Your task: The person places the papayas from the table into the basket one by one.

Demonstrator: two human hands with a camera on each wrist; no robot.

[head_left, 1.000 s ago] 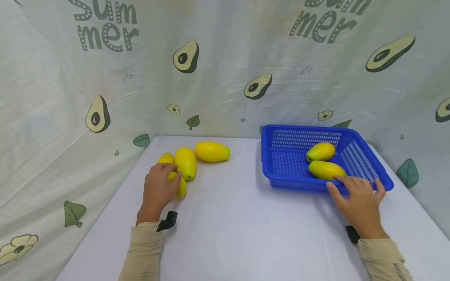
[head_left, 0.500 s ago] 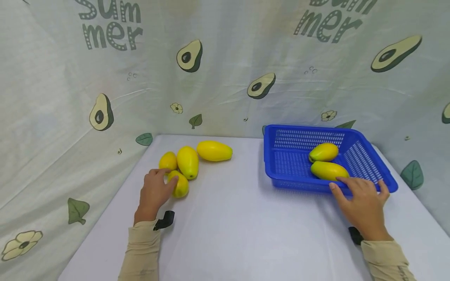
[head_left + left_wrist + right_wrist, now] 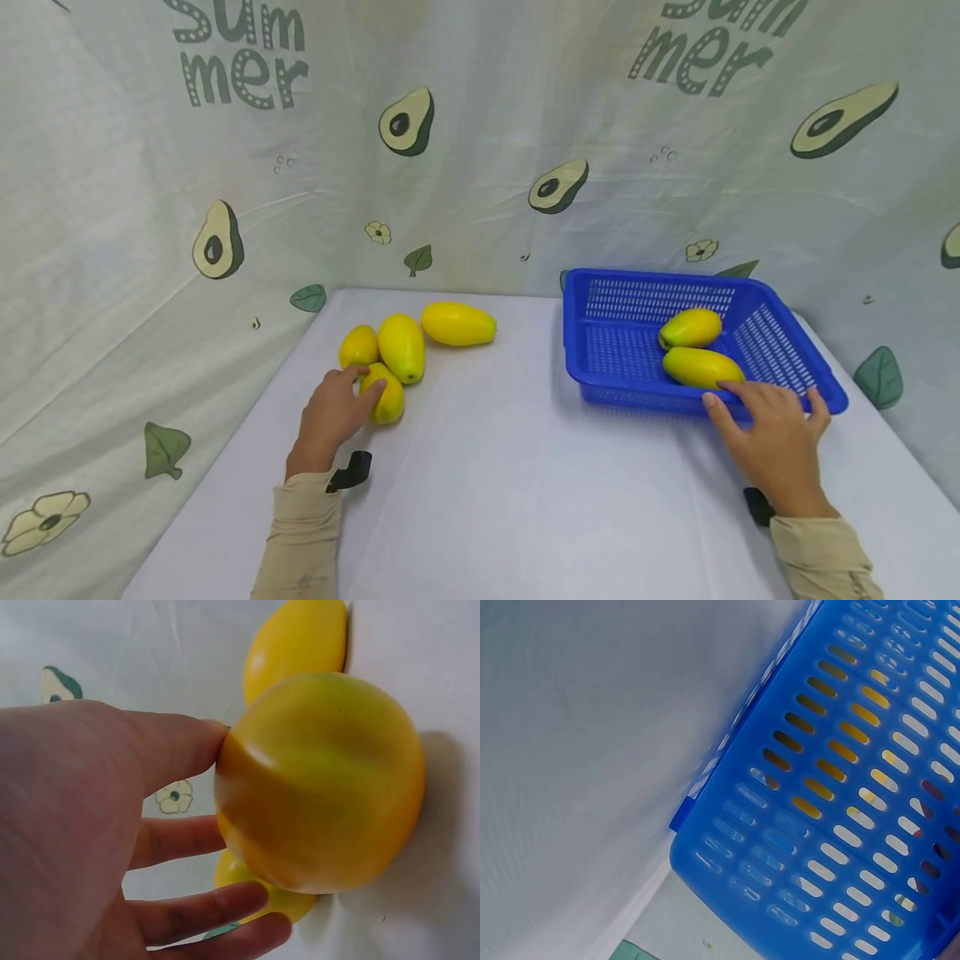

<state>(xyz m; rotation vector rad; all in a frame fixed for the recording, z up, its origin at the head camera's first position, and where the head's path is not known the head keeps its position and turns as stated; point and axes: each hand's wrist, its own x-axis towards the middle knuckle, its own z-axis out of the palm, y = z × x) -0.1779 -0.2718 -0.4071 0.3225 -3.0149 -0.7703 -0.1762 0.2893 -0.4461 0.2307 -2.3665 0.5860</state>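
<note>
My left hand (image 3: 327,418) is at the nearest yellow papaya (image 3: 384,395). In the left wrist view, the thumb and index finger touch the rounded papaya (image 3: 322,784), with the other fingers (image 3: 201,910) fairly straight beside it. Behind it on the table lie a small papaya (image 3: 358,346), a longer one (image 3: 402,346) and another lying sideways (image 3: 457,324). My right hand (image 3: 776,442) grips the near rim of the blue plastic basket (image 3: 787,358), its thumb outside and fingers over the edge. Two papayas (image 3: 702,367) lie inside the basket, the nearer one close to my fingers.
A white cloth covers the table (image 3: 517,500). At its back and left hangs a pale printed curtain (image 3: 465,108) with avocados and leaves. The right wrist view looks closely at the basket's slotted wall (image 3: 780,847), with yellow papaya showing through the slots.
My left hand first drew back leftward off the nearest papaya, uncovering more of it, then came slightly right toward it again. The right hand keeps its hold on the basket.
</note>
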